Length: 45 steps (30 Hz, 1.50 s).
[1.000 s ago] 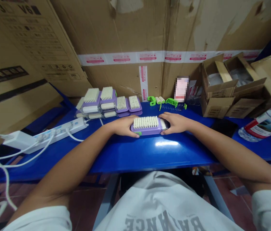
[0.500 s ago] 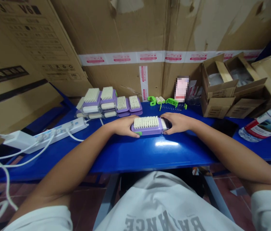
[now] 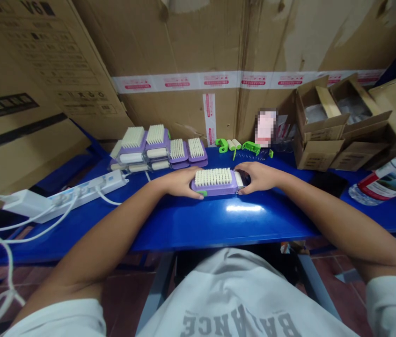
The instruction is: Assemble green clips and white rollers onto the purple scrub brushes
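A purple brush [image 3: 215, 189] with pale bristles facing up and a green tab at its left end lies across the middle of the blue table. My left hand [image 3: 183, 183] grips its left end, the thumb along the front side. Around the right end, by a pale roller and a dark clear part, my right hand [image 3: 256, 178] is closed with thumb and fingers. Behind the left hand, several similar purple brushes [image 3: 156, 135] are stacked, bristles up. Beyond the held brush lie green plastic pieces [image 3: 251, 148], pale rollers [image 3: 233, 144] and a scatter of small pins or screws.
A white power strip [image 3: 78, 194] with plugs and cables lies on the left of the blue table [image 3: 198, 229]. Opened small cardboard boxes [image 3: 320, 145] stand at the back right, near a large clear bottle [image 3: 384, 180]. Tall cardboard [image 3: 177, 47] walls the back edge.
The view has shifted very slightly. Both hands keep the same hold on the brush, and nothing else has visibly moved.
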Each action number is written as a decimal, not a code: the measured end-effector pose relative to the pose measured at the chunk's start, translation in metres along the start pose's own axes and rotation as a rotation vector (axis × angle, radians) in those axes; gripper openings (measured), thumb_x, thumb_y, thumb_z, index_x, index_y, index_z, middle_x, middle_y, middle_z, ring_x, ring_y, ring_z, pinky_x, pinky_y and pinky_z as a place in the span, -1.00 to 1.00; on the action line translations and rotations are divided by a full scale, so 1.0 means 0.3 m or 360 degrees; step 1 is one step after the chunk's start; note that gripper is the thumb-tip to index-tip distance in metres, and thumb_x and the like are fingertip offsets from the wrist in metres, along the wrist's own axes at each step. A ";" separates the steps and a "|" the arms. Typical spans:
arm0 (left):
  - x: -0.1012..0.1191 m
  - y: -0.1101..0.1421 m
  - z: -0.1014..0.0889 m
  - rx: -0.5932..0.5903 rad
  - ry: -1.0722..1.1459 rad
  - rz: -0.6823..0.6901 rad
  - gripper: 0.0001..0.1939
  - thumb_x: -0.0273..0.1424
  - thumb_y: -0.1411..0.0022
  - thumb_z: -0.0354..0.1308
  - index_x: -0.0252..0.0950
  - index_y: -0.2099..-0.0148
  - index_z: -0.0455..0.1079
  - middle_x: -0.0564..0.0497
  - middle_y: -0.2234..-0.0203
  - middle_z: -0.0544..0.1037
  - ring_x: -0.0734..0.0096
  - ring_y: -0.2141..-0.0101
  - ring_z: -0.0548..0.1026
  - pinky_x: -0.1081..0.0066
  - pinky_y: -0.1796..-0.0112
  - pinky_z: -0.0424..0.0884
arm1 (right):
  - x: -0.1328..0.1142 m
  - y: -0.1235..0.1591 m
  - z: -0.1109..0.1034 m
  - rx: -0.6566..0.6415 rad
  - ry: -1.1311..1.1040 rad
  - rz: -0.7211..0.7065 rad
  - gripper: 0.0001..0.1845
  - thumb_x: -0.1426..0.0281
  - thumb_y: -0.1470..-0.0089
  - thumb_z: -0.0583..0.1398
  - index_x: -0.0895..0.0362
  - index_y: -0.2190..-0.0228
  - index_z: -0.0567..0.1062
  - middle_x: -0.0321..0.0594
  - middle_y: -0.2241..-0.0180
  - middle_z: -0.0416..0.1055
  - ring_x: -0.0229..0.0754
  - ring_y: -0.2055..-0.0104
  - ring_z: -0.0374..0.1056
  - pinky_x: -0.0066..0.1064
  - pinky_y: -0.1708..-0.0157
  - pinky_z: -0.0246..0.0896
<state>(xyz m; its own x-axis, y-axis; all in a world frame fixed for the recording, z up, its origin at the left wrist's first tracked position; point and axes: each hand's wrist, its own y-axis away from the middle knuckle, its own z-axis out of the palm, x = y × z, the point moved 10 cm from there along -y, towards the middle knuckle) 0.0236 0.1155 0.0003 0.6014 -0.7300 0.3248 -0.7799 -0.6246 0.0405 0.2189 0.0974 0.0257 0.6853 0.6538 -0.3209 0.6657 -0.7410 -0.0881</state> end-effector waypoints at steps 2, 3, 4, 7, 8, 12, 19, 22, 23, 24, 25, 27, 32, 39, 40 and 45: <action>0.002 0.001 0.000 0.0007 0.0005 0.0015 -0.06 0.14 -0.09 0.40 -0.21 -0.38 0.29 -0.19 -0.27 0.49 -0.09 -0.23 0.51 0.14 -0.24 0.43 | 0.001 0.000 -0.001 0.0002 -0.0013 -0.0001 -0.16 0.02 0.13 0.49 0.22 -0.10 0.57 0.09 -0.03 0.62 0.20 0.00 0.57 -0.07 -0.01 0.46; 0.002 0.001 0.000 0.0009 0.0008 0.0020 -0.06 0.13 -0.09 0.40 -0.21 -0.38 0.29 -0.20 -0.27 0.49 -0.09 -0.23 0.50 0.14 -0.24 0.43 | 0.001 0.000 -0.001 0.0001 -0.0020 -0.0001 -0.17 0.03 0.14 0.49 0.22 -0.10 0.57 0.08 -0.03 0.62 0.20 0.00 0.56 -0.07 0.00 0.46; 0.002 0.001 0.000 0.0009 0.0011 0.0021 -0.06 0.14 -0.09 0.40 -0.21 -0.38 0.29 -0.20 -0.27 0.49 -0.10 -0.23 0.51 0.13 -0.24 0.43 | 0.001 0.001 -0.001 0.0000 -0.0026 0.0001 -0.17 0.03 0.14 0.50 0.23 -0.09 0.57 0.08 -0.02 0.62 0.20 0.01 0.56 -0.07 0.01 0.46; 0.000 0.001 0.000 0.0011 0.0017 0.0014 -0.05 0.15 -0.08 0.40 -0.21 -0.38 0.30 -0.20 -0.25 0.50 -0.11 -0.22 0.51 0.13 -0.24 0.44 | 0.006 0.004 -0.001 0.0003 -0.0051 0.0007 -0.17 0.03 0.14 0.50 0.22 -0.08 0.58 0.06 0.00 0.62 0.18 0.04 0.57 -0.09 0.05 0.47; -0.001 0.001 0.000 0.0011 0.0018 0.0013 -0.05 0.16 -0.08 0.40 -0.20 -0.38 0.30 -0.20 -0.25 0.50 -0.11 -0.22 0.51 0.13 -0.23 0.44 | 0.007 0.004 -0.001 0.0008 -0.0057 0.0001 -0.18 0.02 0.14 0.50 0.21 -0.08 0.58 0.05 0.01 0.62 0.16 0.05 0.57 -0.10 0.06 0.47; 0.001 0.001 0.000 0.0015 0.0022 0.0023 -0.04 0.16 -0.08 0.40 -0.20 -0.38 0.29 -0.20 -0.26 0.50 -0.13 -0.23 0.51 0.10 -0.24 0.43 | 0.007 0.005 -0.002 0.0037 -0.0068 -0.0033 -0.21 0.03 0.13 0.50 0.19 -0.07 0.58 0.01 0.03 0.64 0.12 0.08 0.57 -0.12 0.08 0.47; 0.000 0.002 0.001 -0.0013 0.0033 -0.0017 -0.03 0.16 -0.06 0.40 -0.22 -0.38 0.30 -0.21 -0.27 0.48 -0.13 -0.25 0.49 0.12 -0.27 0.40 | 0.006 0.005 -0.001 0.0024 -0.0078 -0.0012 -0.17 0.03 0.13 0.50 0.21 -0.10 0.58 0.02 0.02 0.64 0.10 0.08 0.57 -0.16 0.07 0.45; -0.002 0.002 0.002 -0.0010 0.0035 -0.0021 -0.01 0.16 -0.06 0.39 -0.22 -0.40 0.29 -0.21 -0.29 0.47 -0.12 -0.26 0.48 0.11 -0.28 0.38 | 0.003 0.006 -0.002 0.0019 -0.0081 -0.0006 -0.18 0.03 0.12 0.49 0.23 -0.09 0.58 0.01 0.05 0.64 0.08 0.11 0.56 -0.18 0.10 0.44; -0.003 0.002 0.002 -0.0006 0.0036 -0.0018 -0.01 0.16 -0.07 0.39 -0.22 -0.40 0.28 -0.21 -0.29 0.47 -0.12 -0.26 0.48 0.11 -0.28 0.38 | 0.003 0.006 -0.003 0.0021 -0.0082 -0.0008 -0.19 0.04 0.12 0.49 0.23 -0.09 0.59 0.00 0.06 0.64 0.07 0.12 0.56 -0.19 0.11 0.44; -0.004 0.002 0.002 -0.0003 0.0038 -0.0013 -0.01 0.16 -0.07 0.39 -0.22 -0.41 0.28 -0.22 -0.29 0.47 -0.11 -0.26 0.48 0.11 -0.28 0.38 | 0.002 0.006 -0.003 0.0025 -0.0084 -0.0012 -0.19 0.04 0.12 0.49 0.23 -0.09 0.59 0.00 0.06 0.64 0.06 0.13 0.56 -0.20 0.12 0.43; -0.004 0.003 0.002 0.0001 0.0040 -0.0008 -0.01 0.16 -0.07 0.40 -0.21 -0.41 0.28 -0.22 -0.29 0.47 -0.11 -0.26 0.48 0.10 -0.28 0.39 | 0.001 0.006 -0.004 0.0030 -0.0087 -0.0017 -0.20 0.04 0.12 0.49 0.23 -0.08 0.59 -0.01 0.07 0.64 0.06 0.14 0.56 -0.21 0.13 0.43; -0.004 0.003 0.003 0.0005 0.0042 0.0004 -0.01 0.16 -0.07 0.40 -0.20 -0.40 0.28 -0.21 -0.28 0.48 -0.12 -0.25 0.48 0.09 -0.27 0.40 | 0.000 0.006 -0.005 0.0035 -0.0097 -0.0025 -0.21 0.05 0.12 0.50 0.22 -0.08 0.59 -0.02 0.10 0.65 0.05 0.15 0.56 -0.22 0.15 0.42; -0.002 0.003 0.000 0.0010 0.0045 0.0012 -0.02 0.16 -0.06 0.40 -0.21 -0.40 0.28 -0.21 -0.28 0.48 -0.14 -0.26 0.48 0.08 -0.28 0.40 | -0.002 0.005 -0.006 0.0044 -0.0101 -0.0031 -0.24 0.05 0.13 0.50 0.21 -0.04 0.60 -0.03 0.12 0.65 0.05 0.18 0.55 -0.22 0.17 0.40; -0.006 0.005 0.003 0.0011 0.0031 0.0023 0.00 0.19 -0.08 0.38 -0.20 -0.42 0.26 -0.22 -0.31 0.46 -0.16 -0.27 0.47 0.05 -0.28 0.39 | 0.004 0.004 -0.005 0.0049 -0.0168 -0.0007 -0.23 0.06 0.15 0.50 0.21 -0.04 0.61 -0.07 0.16 0.64 0.02 0.21 0.53 -0.23 0.20 0.38; -0.007 0.006 0.003 0.0013 0.0031 0.0023 0.00 0.19 -0.08 0.38 -0.20 -0.42 0.26 -0.22 -0.31 0.46 -0.15 -0.27 0.47 0.06 -0.28 0.39 | 0.004 0.004 -0.003 0.0044 -0.0175 0.0000 -0.23 0.06 0.15 0.51 0.21 -0.04 0.60 -0.07 0.17 0.63 0.02 0.22 0.52 -0.24 0.20 0.38; -0.011 0.005 0.003 0.0013 0.0042 0.0015 0.02 0.20 -0.06 0.39 -0.20 -0.42 0.26 -0.21 -0.33 0.45 -0.13 -0.29 0.46 0.10 -0.30 0.37 | 0.001 0.003 -0.001 0.0029 -0.0204 0.0016 -0.27 0.07 0.14 0.51 0.20 -0.01 0.61 -0.12 0.21 0.62 -0.03 0.27 0.49 -0.26 0.26 0.35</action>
<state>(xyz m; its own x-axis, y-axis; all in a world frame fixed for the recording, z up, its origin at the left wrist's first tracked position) 0.0205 0.1166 -0.0015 0.5890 -0.7284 0.3499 -0.7842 -0.6198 0.0297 0.2199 0.0969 0.0258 0.6476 0.6223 -0.4398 0.6527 -0.7508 -0.1013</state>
